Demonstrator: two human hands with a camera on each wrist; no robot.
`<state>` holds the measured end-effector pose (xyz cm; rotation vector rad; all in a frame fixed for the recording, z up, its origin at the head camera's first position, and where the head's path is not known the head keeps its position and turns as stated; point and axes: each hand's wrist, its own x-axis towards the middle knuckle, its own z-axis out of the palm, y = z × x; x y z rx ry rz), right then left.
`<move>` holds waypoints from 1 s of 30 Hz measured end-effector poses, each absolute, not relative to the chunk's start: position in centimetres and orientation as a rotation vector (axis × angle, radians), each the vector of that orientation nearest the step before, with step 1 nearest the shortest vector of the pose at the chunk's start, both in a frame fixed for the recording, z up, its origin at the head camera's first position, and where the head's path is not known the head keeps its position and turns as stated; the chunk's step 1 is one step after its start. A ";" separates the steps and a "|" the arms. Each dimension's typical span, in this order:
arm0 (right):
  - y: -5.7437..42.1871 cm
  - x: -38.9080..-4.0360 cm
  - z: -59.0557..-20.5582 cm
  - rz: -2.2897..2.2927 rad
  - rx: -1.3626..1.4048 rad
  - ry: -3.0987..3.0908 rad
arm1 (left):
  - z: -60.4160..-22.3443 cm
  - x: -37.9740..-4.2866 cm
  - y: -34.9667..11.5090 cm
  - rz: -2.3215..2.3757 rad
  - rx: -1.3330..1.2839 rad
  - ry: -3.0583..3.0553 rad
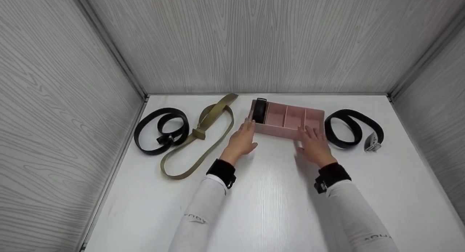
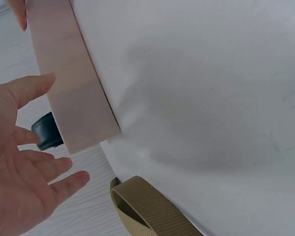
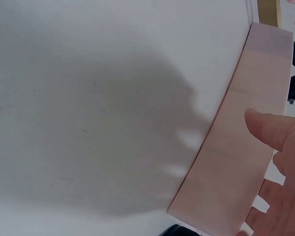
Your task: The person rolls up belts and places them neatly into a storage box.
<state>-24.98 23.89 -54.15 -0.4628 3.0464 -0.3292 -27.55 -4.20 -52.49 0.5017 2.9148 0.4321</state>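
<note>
One pink box [image 1: 276, 131] sits at the upper centre of the head frame, a little right of the middle, its long axis running left to right and dipping slightly towards the right, its compartments facing up. Three dividers [image 1: 285, 116] part it into four compartments, and the leftmost holds a rolled black belt [image 1: 259, 111] standing on edge, rising above the rim. The left hand [image 1: 241, 139] is at the box's left front corner, fingers straight and apart; the right hand [image 1: 315, 146] is spread at the front wall near the right end. Neither hand pinches anything, and the fingers hide parts of the front wall. Three more belts lie on the white table [image 1: 269, 194]: a looped black belt [image 1: 185, 126] at the left of the frame, a tan webbing belt [image 1: 214, 116] between it and the box, passing near the left hand, and a coiled black belt [image 1: 357, 130] just beside the box's right end, with one silver buckle [image 1: 372, 143]. Two black wristbands [image 1: 221, 171] circle the wrists.
</note>
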 end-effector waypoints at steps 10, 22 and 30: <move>22.9 -19.7 -54.6 -0.460 -0.586 2.938 | -52.9 -23.5 -9.1 0.446 0.273 3.066; 23.3 -16.6 -55.3 -0.395 -0.526 2.754 | -55.3 -21.5 -15.3 0.429 -0.080 2.990; 21.4 -16.3 -55.1 -0.355 -0.575 2.750 | -56.6 -20.2 -11.9 0.293 0.262 3.081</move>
